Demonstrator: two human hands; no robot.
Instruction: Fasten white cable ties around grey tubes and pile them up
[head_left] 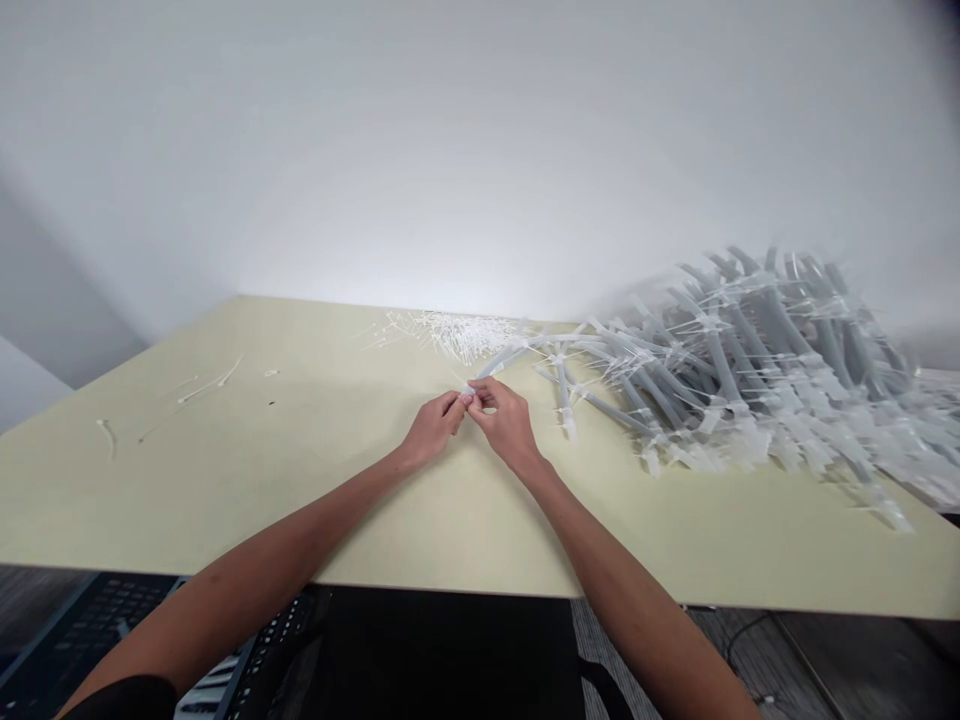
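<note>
My left hand (435, 428) and my right hand (508, 418) meet at the middle of the pale yellow table (300, 500). The fingers of both are pinched on a small whitish fitting, mostly hidden between the fingertips. From it a grey tube (501, 358) runs up and right towards more tubing. Just behind my hands lies a pile of thin white cable ties (469, 336). To the right is a big heap of grey tubes (724, 360) with translucent white end pieces and cable ties around them; its right part is blurred.
Loose cable ties (223, 380), a small white loop (271, 373) and a short whitish strip (109, 436) lie at the left. A pale wall (450, 150) stands behind the table. Below the front edge are a black seat (450, 660) and a blue crate (105, 640).
</note>
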